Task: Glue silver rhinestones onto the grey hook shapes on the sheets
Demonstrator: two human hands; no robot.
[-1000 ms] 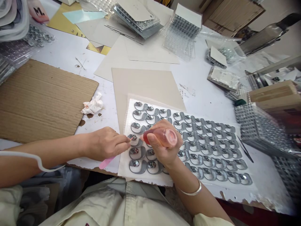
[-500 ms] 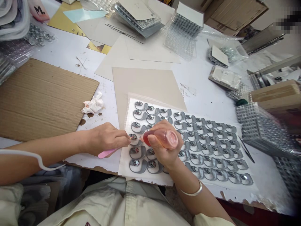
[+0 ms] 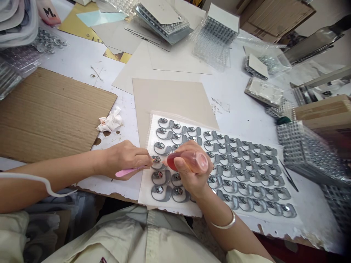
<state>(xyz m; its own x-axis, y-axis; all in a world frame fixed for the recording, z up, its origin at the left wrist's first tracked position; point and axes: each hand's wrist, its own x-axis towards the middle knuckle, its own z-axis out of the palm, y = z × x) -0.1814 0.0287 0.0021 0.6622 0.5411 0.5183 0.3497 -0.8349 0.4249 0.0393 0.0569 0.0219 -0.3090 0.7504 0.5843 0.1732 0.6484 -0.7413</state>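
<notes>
A white sheet (image 3: 170, 206) lies at the near table edge, covered in rows of grey hook-shaped pieces (image 3: 246, 171) with shiny studs. My left hand (image 3: 123, 159) pinches a thin pink tool (image 3: 124, 171), its tip touching a stud on the sheet's left side. My right hand (image 3: 192, 171) is wrapped round a small pinkish squeeze bottle (image 3: 189, 160), whose nozzle points left at the same stud. A metal bangle (image 3: 225, 224) sits on my right wrist.
A brown corrugated cardboard sheet (image 3: 46, 117) lies at the left, with a crumpled tissue (image 3: 109, 122) beside it. Grey card sheets (image 3: 170, 95) lie behind the work. Stacks of clear stud trays (image 3: 211, 36) and boxes (image 3: 320, 109) crowd the back and right.
The pink tool's free end has swung up from below my left hand to nearly level. Both hands stay at the same stud; the view has shifted slightly.
</notes>
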